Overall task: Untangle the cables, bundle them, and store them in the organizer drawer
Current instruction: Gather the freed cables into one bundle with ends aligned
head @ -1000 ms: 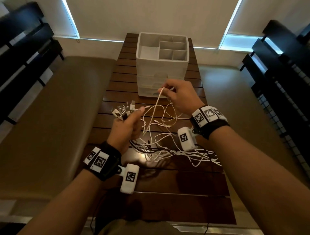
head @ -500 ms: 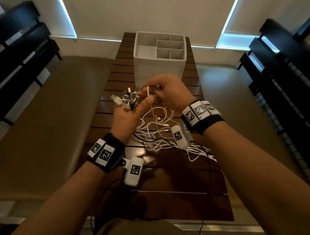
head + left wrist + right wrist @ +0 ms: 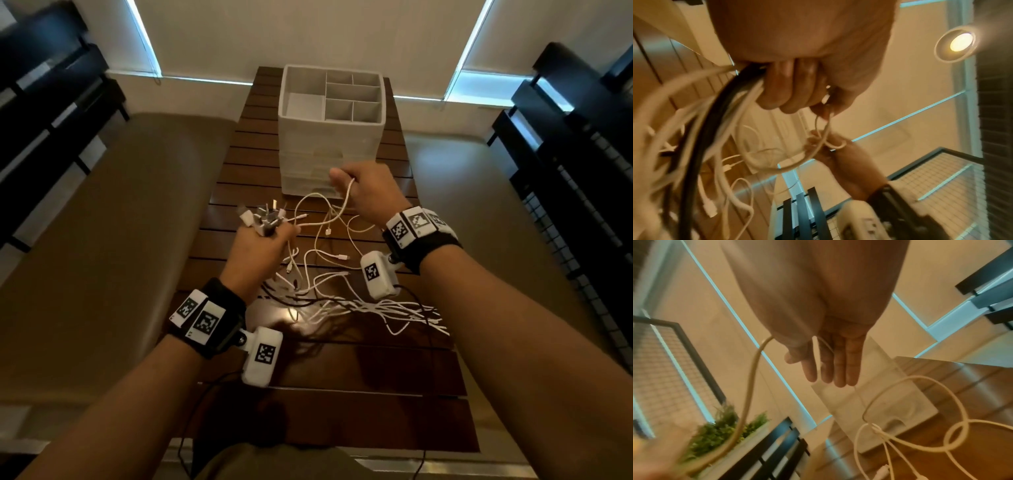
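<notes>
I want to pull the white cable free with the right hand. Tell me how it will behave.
Probably floppy: the white cable droops in loops from the right hand. Likely light, since a loose hold carries it. It may snag, as its loops run into the tangle on the table.

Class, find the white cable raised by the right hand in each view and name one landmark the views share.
Head: white cable centre, hanging from the right hand.
Left wrist: centre right, looped at that hand.
Right wrist: left side, trailing down from the palm.
Shared landmark: slatted wooden table.
</notes>
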Motion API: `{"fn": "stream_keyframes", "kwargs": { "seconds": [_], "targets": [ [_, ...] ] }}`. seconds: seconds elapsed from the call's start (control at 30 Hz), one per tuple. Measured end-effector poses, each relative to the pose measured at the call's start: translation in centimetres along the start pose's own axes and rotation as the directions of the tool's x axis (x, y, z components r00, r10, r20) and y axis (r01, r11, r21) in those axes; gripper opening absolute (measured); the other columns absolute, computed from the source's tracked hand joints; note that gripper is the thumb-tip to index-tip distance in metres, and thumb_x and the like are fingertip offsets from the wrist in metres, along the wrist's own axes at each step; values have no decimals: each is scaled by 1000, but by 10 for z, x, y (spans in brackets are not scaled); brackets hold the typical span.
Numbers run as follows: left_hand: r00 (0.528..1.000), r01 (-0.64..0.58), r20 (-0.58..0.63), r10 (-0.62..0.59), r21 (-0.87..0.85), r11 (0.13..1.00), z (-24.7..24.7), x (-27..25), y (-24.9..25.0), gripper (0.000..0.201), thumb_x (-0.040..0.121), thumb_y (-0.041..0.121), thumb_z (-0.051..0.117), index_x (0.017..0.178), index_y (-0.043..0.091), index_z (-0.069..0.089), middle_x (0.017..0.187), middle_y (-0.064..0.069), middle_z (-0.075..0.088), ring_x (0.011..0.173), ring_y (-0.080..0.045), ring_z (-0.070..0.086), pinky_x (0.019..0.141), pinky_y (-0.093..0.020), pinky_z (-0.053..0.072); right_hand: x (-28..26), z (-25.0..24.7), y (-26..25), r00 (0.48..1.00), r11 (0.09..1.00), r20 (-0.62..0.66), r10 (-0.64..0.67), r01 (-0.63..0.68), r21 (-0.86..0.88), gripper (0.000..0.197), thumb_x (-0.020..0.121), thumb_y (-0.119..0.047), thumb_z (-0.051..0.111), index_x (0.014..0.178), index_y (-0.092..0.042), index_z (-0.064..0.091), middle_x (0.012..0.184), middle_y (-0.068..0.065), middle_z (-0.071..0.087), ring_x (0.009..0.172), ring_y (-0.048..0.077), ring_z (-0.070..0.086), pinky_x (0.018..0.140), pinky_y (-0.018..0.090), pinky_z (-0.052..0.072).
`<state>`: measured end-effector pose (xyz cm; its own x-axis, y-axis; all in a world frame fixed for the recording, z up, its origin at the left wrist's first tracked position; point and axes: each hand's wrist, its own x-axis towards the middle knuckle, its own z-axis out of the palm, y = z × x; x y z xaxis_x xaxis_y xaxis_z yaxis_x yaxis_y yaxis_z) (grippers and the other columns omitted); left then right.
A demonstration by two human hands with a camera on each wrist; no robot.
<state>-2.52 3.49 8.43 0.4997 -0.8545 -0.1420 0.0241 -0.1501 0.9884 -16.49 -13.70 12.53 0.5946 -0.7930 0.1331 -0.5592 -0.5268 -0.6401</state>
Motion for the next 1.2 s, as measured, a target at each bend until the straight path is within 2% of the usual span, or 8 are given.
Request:
{"fn": "stream_keyframes", "kwargs": {
  "seconds": [0.2,0.37,0.47,0.6,0.77,0.9,1.07,1.2],
  "targets": [
    [989,27,-147,-33,-39,999,0,10,-6,20,87,27,85,81,17,68,47,17,52,44,2,47,46,-14,39,-1,-23,-22,970,970,-64,-236,239,50,36,94,8,60,121,-12,72,115,2,72,105,10,68,92,16,55],
    [983,-141,-125,131,-80,987,1,6,10,48,81,35,88,122,13,73,97,2,81,96,-9,77,85,-22,59,-9,-24,-33,949,941,13,-316,316,-122,44,96,3,59,135,-17,67,122,7,72,111,18,67,94,22,53],
    [970,-173,-192,151,-101,980,3,5,13,19,90,35,80,99,19,76,72,17,73,71,6,67,69,-12,50,-8,-23,-35,960,928,81,-270,281,-246,46,97,5,60,137,-15,65,130,9,69,116,22,66,101,35,55],
    [964,-110,-248,95,-46,993,1,12,3,33,93,35,78,93,2,78,54,15,53,49,1,47,52,-14,41,-11,-26,-39,857,894,-298,-420,447,25,38,100,2,54,133,-11,67,122,9,72,102,15,70,91,22,57],
    [960,-35,-279,38,13,999,1,20,-7,6,89,16,79,85,12,78,62,9,58,48,-1,43,49,-21,40,-8,-13,-10,955,935,289,-71,165,-315,39,103,-2,52,135,-17,69,114,8,75,100,22,70,91,36,56],
    [945,-66,-322,64,4,998,2,20,-7,14,85,22,87,82,18,73,67,12,67,58,1,59,57,-14,50,-13,-6,-10,982,953,137,-126,158,-260,56,102,3,50,148,-27,56,118,4,74,89,3,65,79,17,47],
    [925,-227,-307,226,31,973,8,15,4,22,90,22,83,110,24,74,95,16,74,80,14,65,72,-6,49,-15,4,-3,985,876,138,-107,159,-455,64,102,1,46,155,-35,45,121,12,74,107,32,70,92,45,58],
    [940,-330,-27,341,195,924,19,12,8,9,94,19,78,101,24,73,94,12,74,84,8,69,75,-13,51,-21,9,-18,941,924,171,-293,324,-204,59,100,-4,60,154,-24,48,104,0,73,87,5,63,80,15,48]
  ]
}}
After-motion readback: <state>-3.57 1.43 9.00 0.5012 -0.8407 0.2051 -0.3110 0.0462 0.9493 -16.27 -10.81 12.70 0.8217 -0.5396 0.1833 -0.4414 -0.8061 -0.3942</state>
